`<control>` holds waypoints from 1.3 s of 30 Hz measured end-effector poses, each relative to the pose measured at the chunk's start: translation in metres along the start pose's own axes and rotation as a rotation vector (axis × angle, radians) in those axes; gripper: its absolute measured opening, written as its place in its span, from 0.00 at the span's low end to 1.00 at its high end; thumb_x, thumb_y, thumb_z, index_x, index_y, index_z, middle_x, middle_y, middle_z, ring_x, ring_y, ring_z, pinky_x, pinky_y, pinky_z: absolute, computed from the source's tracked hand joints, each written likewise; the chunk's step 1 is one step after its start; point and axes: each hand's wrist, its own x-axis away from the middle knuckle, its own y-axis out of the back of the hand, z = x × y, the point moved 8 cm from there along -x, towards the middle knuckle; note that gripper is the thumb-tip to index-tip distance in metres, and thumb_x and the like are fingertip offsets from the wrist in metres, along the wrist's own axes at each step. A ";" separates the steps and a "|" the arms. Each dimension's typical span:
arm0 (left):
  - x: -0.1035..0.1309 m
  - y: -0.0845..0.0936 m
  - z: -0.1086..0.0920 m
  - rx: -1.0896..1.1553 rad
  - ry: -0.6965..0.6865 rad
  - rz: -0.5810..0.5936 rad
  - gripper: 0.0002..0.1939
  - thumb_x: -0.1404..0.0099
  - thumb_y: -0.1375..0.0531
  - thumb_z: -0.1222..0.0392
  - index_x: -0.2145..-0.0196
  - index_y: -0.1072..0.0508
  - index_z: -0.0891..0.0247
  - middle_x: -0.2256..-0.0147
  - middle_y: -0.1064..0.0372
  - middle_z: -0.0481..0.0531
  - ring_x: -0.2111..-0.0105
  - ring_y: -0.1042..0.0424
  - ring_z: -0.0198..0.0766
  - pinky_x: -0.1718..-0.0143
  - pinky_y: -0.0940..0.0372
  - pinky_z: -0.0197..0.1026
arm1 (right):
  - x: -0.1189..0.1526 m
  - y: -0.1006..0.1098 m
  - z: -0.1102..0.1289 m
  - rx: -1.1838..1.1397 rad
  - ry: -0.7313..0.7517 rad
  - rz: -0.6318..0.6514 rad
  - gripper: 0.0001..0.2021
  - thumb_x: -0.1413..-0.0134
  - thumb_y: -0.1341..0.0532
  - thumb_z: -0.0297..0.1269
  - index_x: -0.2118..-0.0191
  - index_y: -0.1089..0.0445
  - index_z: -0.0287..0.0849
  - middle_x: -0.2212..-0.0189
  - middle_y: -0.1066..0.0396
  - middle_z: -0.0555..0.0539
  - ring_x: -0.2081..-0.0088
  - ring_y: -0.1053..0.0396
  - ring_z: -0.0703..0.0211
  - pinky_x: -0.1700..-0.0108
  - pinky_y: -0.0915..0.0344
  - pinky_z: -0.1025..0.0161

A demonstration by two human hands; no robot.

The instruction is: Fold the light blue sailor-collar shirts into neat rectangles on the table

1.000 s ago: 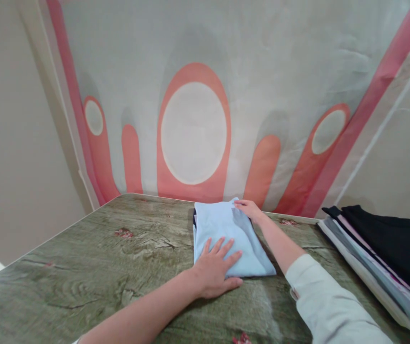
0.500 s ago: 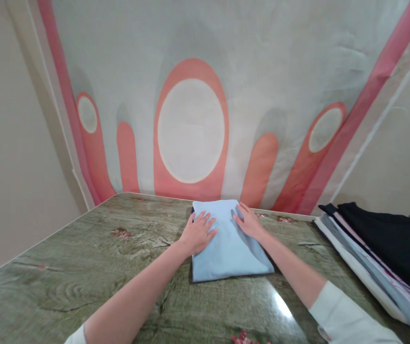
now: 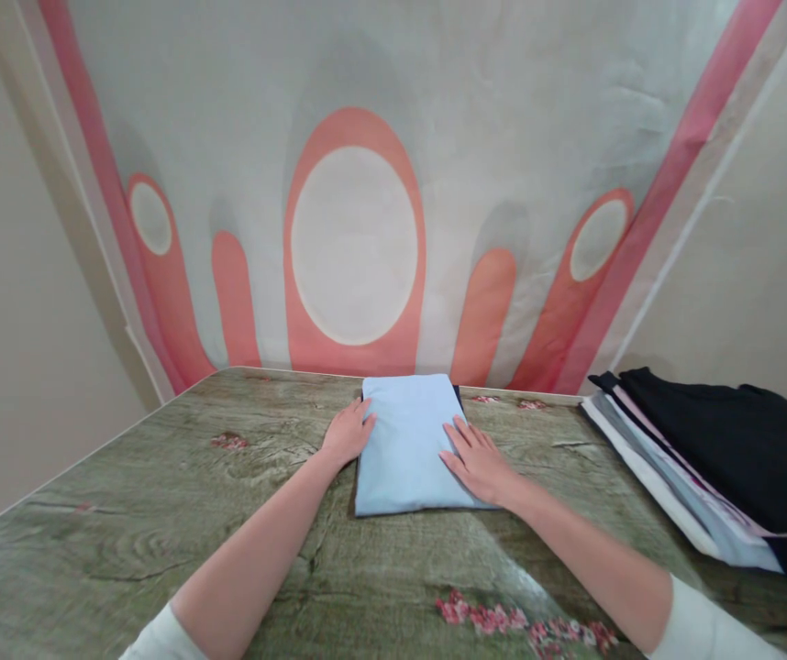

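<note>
- A person's bare hands rest on a smooth, light blue folded cloth (image 3: 411,440) near the far edge of a table (image 3: 160,522).
- The left hand (image 3: 348,434) touches the cloth's left edge, fingers extended over its upper part, gripping nothing.
- The right hand (image 3: 480,461), open with fingers spread, lies palm down on the right side of the cloth, its grip likewise unclosed.
- The blue cloth forms a soft, flat near-rectangle, wider at its near end, with slight creases; dark fabric (image 3: 458,393) peeks out from beneath its upper right corner.
- The table carries a greenish-brown surface with a wood-grain pattern of knots and cracks, dotted with printed pink blossoms (image 3: 486,616) and catching a pale streak of glare near the right forearm.
- At right, well apart from the blue cloth, sits a stack of folded garments (image 3: 689,486), black fabric on top and layers of white, gray and pink showing along its slanted side.
- White sleeves (image 3: 714,628) cover the arms at the bottom of the view.
- Behind the table, a slightly wrinkled gray wall covering (image 3: 496,110) displays coral rounded columns and pale ovals, framed by pink bands.
</note>
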 end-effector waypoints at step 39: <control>-0.029 0.012 0.031 0.014 0.270 -0.081 0.29 0.44 0.48 0.37 0.58 0.28 0.63 0.55 0.33 0.61 0.53 0.35 0.52 0.56 0.42 0.47 | -0.023 0.019 -0.004 -0.061 0.082 -0.091 0.26 0.42 0.56 0.53 0.42 0.43 0.46 0.40 0.48 0.45 0.42 0.49 0.50 0.43 0.56 0.53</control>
